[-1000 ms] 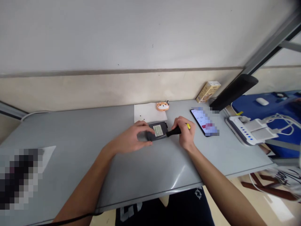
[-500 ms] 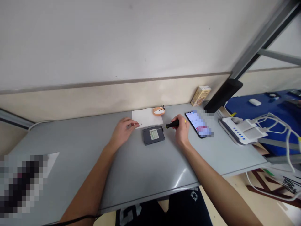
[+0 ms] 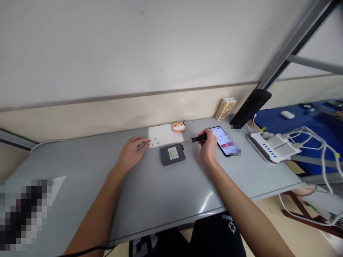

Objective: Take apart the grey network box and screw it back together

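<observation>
Screwdriver (image 3: 199,137) handle clenched in the right hand (image 3: 207,146), just right of the grey box (image 3: 173,154), shaft aimed at its far corner; left hand (image 3: 131,153) lies flat, fingers released, left of the box, fingertips at the white paper (image 3: 164,135)

The screwdriver (image 3: 199,137), black-handled with a yellow butt, is held nearly level in the closed right hand (image 3: 208,146), its thin shaft pointing left. Just below its tip a dark grey box (image 3: 173,154), small and flat, lies label-up on the table (image 3: 166,192). Behind the box a white paper sheet (image 3: 164,135) carries a few tiny dark screws (image 3: 158,143), beside the fingertips of the left hand (image 3: 131,154), which lies loosely flat.
</observation>
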Tool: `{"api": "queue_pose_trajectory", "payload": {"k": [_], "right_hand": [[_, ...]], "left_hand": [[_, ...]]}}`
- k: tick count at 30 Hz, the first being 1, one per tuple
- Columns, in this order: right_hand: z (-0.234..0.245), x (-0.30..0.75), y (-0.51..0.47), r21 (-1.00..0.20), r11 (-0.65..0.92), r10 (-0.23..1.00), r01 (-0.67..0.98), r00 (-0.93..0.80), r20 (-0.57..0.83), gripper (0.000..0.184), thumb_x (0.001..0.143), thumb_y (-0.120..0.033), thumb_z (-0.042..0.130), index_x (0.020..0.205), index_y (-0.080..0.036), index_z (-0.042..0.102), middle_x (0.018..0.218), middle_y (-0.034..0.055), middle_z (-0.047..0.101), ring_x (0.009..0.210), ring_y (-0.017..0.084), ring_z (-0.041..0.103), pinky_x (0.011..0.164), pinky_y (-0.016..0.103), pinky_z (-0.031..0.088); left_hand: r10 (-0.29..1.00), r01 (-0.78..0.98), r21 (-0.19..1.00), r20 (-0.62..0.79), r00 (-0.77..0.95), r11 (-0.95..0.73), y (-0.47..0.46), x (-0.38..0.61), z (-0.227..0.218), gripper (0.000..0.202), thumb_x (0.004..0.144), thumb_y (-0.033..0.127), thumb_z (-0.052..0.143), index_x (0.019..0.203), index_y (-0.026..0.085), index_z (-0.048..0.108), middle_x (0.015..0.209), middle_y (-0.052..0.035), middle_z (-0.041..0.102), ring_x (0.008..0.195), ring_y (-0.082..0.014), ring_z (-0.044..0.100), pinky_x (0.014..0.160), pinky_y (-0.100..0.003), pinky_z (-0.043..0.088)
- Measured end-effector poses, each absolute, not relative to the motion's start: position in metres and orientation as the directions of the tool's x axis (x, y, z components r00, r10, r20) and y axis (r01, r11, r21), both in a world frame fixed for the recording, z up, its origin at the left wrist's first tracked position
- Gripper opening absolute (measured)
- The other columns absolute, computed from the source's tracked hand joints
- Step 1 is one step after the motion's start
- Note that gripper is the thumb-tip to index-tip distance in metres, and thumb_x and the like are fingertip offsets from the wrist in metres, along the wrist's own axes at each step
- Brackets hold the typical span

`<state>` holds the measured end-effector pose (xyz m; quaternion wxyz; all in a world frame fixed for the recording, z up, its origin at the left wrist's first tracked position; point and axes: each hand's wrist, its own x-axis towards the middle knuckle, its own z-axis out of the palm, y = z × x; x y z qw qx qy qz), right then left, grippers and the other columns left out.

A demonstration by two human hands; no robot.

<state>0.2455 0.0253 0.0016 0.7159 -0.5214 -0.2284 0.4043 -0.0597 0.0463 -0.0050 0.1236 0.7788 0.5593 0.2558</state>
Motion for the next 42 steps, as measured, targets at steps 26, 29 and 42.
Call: {"api": "queue_pose_trajectory", "payload": {"k": [26,29,42], "right_hand": [[-0.008,0.252,0.034,-0.922,0.087,0.773,-0.376,0.610,-0.176,0.023,0.082,-0.039,0.057,0.069,-0.020,0.060,0.072,0.0003,0.061,0.062,0.012,0.053,0.052,0.024,0.041],[-0.008,0.253,0.035,-0.916,0.090,0.769,-0.391,0.612,-0.185,0.022,0.082,-0.038,0.057,0.069,-0.020,0.060,0.072,0.0000,0.061,0.062,0.012,0.053,0.051,0.024,0.040],[-0.007,0.252,0.035,-0.901,0.089,0.769,-0.425,0.604,-0.209,0.022,0.081,-0.038,0.060,0.069,-0.021,0.059,0.072,-0.0002,0.060,0.064,0.012,0.053,0.052,0.024,0.041]], "left_hand": [[0.899,0.864,0.326,0.347,0.268,-0.384,0.059,-0.035,-0.025,0.026,0.104,0.036,0.052,0.105,0.023,0.074,0.096,-0.0045,0.071,0.088,-0.0221,0.064,0.084,-0.035,0.047],[0.899,0.873,0.309,0.348,0.265,-0.377,0.059,-0.036,-0.026,0.029,0.105,0.036,0.049,0.107,0.024,0.076,0.101,-0.0051,0.072,0.094,-0.0233,0.066,0.086,-0.036,0.048],[0.908,0.866,0.304,0.268,0.323,-0.397,0.046,-0.027,-0.018,0.034,0.107,0.039,0.046,0.111,0.025,0.076,0.103,-0.0058,0.072,0.093,-0.0230,0.067,0.086,-0.036,0.049]]}}
